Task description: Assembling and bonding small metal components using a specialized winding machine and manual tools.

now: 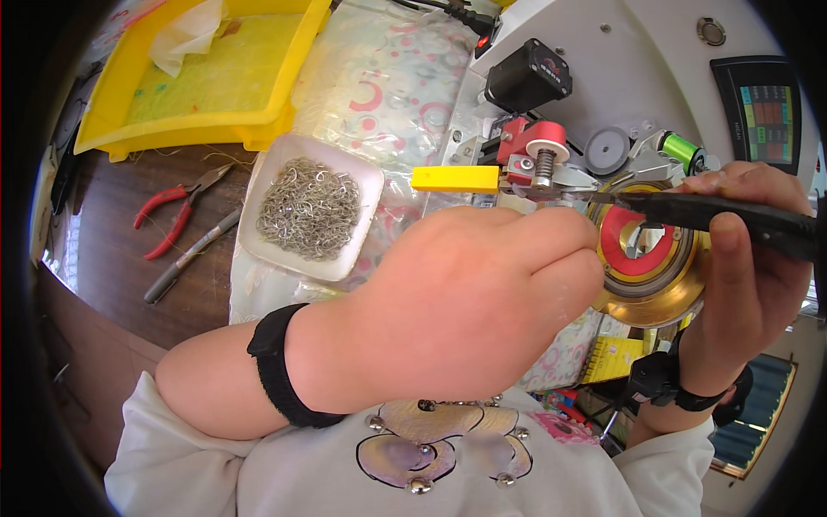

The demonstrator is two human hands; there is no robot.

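My left hand (482, 302), with a black band at its wrist, reaches across to the machine's work spot. Its fingers are curled and pinched together on the far side, so whatever they hold is hidden. My right hand (749, 250) grips a slim black-handled tool (715, 213), whose narrow tip points left, just above my left fingertips. Its exact kind does not show. Below that tool sits a round brass-coloured machine part (663, 302) with a red ring (618, 246) in it. A red clamp with a white-topped spring (544, 164) stands beyond my left fingers.
A white dish (375, 181) holds a heap of small bent metal pieces (310, 211). Red-handled pliers (181, 211) and a grey pen-like tool (194, 256) lie on the brown table. A yellow tray (284, 116) stands far left; a black motor (530, 76) and a screen (762, 116) belong to the machine.
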